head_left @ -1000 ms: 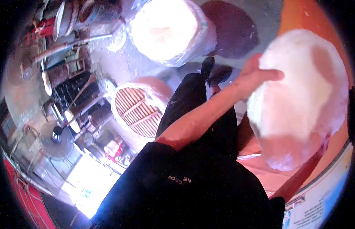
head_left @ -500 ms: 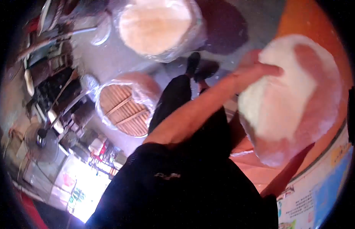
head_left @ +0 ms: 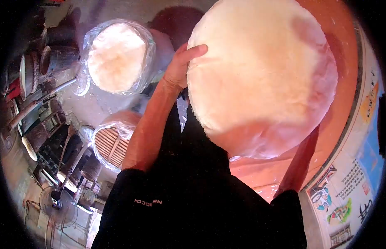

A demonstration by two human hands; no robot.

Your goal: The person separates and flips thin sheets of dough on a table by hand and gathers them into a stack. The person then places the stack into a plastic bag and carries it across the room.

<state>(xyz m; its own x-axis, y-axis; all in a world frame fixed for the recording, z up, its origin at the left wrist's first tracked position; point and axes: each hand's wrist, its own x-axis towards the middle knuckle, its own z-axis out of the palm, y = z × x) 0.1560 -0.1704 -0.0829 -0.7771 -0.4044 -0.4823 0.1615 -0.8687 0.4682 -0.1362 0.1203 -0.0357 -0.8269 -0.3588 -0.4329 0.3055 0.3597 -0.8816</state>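
Observation:
A large, pale, round flatbread [head_left: 255, 79] fills the upper middle of the head view, with its broad face turned towards me. My left hand [head_left: 182, 64] is closed on its left edge, the thumb lying on the near face and the other fingers mostly hidden. On the right, my right forearm [head_left: 300, 164] reaches up behind the flatbread. That hand and its fingers are hidden by the bread. An orange surface [head_left: 340, 74] lies beneath and beyond the bread.
A plastic-lined container [head_left: 149, 52] at upper left holds similar pale round bread [head_left: 116, 58]. Below it stands a round slatted basket [head_left: 106, 145] wrapped in clear plastic. A fan [head_left: 56, 201] is at lower left. A wall with painted pictures [head_left: 344, 207] runs along the right.
The flatbread has swung left and up and now faces me more fully; earlier it hung to the right, tilted. My left hand now grips its left edge. The whole view has shifted.

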